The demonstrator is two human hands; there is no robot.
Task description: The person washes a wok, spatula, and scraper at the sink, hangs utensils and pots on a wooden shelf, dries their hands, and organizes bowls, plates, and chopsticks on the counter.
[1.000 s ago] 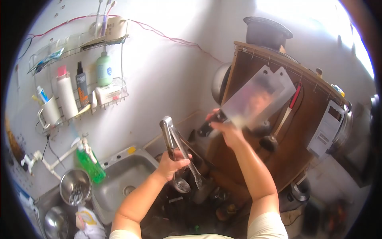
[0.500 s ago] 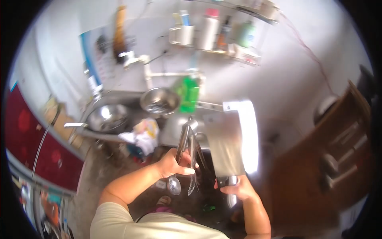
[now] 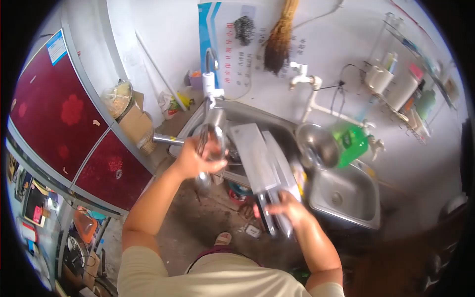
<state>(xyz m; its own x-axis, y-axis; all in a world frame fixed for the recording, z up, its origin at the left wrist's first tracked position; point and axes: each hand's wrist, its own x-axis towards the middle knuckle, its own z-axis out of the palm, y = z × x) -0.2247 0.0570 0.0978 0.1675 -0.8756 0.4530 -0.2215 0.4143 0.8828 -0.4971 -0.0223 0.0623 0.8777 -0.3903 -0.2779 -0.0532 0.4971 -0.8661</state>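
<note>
My left hand (image 3: pixel 198 159) is closed around metal tongs (image 3: pixel 213 131), which are smeared by motion. A spoon bowl (image 3: pixel 203 183) hangs below that hand; whether the fingers also grip its handle I cannot tell. My right hand (image 3: pixel 286 210) is wrapped round the handles of two cleavers. The front cleaver (image 3: pixel 255 158) has a broad blade and dark handle, and the second cleaver (image 3: pixel 281 161) lies close beside it, both blades pointing up and away. Both hands are held over the front edge of the large steel sink (image 3: pixel 277 119), and a metal handle (image 3: pixel 167 139) juts out beside my left hand.
A swan-neck tap (image 3: pixel 210 74) stands at the sink's left. To the right are a steel bowl (image 3: pixel 316 141), a green bottle (image 3: pixel 354 143) and a smaller sink basin (image 3: pixel 341 195). A wall rack (image 3: pixel 415 123) holds cups and bottles. A red cabinet (image 3: pixel 64 114) stands left.
The view has swung left, and both hands have gone from before the smaller basin to the large sink. The cleavers have turned, so a second blade shows. Tongs and cleavers stay held.
</note>
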